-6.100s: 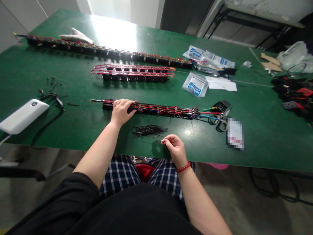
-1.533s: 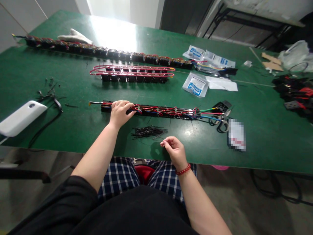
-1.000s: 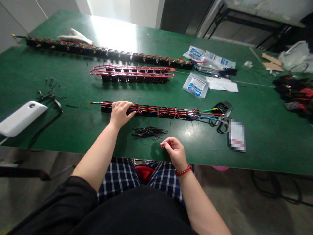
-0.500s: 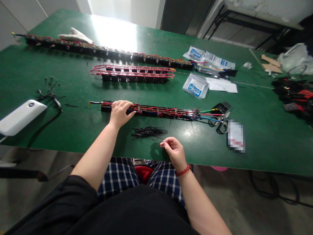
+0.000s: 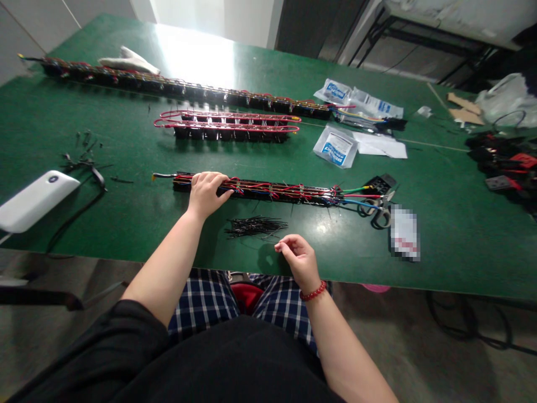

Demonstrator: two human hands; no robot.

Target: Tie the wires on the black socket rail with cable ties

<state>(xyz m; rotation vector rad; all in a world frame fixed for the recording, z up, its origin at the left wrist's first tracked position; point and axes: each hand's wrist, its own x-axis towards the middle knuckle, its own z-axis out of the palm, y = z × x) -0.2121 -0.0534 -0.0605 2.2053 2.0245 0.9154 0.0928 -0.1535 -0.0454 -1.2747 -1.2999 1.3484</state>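
A black strip with red, yellow and blue wires [image 5: 272,190] lies across the green table [image 5: 444,224]. My left hand [image 5: 208,195] is wrapped over it near its left end, thumb on the near side. Below the strip is a pile of thin black cable ties [image 5: 255,226]. My right hand [image 5: 297,256] hovers by the table's near edge, right of the pile, with thumb and index finger pinched together; whatever may be between the tips is too small to make out. At the strip's right end, green, red and blue leads reach a pair of scissors [image 5: 381,217].
Behind lie a shorter wired block [image 5: 230,127] and a long wired strip [image 5: 193,91] with a white glove [image 5: 129,60]. Plastic packets [image 5: 335,146] sit back right. A white device [image 5: 38,200] is at left, a black-and-red bundle [image 5: 509,165] at far right.
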